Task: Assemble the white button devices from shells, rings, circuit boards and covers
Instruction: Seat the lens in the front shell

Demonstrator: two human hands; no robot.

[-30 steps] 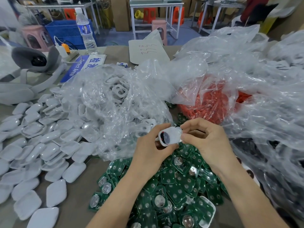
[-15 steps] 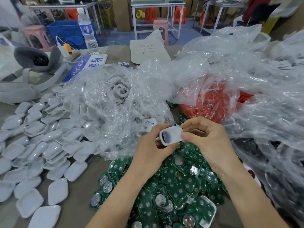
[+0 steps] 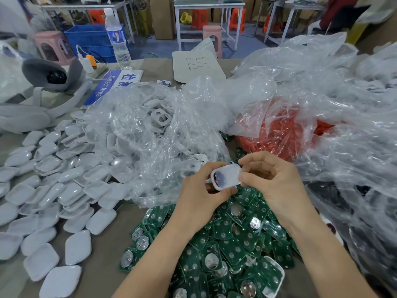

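At far L, loose white covers [image 3: 43, 190] are spread over the table [image 3: 101, 276]; just R of them a clear bag [image 3: 150, 130] of white frame pcs is slumped. At centre, the white shell [image 3: 227, 176] is held up above the heap of green circuit boards [image 3: 225, 244], clear of it. Its L end is gripped by the left hand [image 3: 197, 196], thumb and fingers curled round it; its R end is pinched by the right hand [image 3: 277, 186] betw. thumb and forefinger. A dark part is seen inside the shell's L end; what it is can't be told. The step in hand is judged to be seating an insert in the shell. Next, a board is prob. needed from the heap below, so one hand must be freed and the shell held level. Further R, orange rings [image 3: 285, 134] are bagged in clear plastic.
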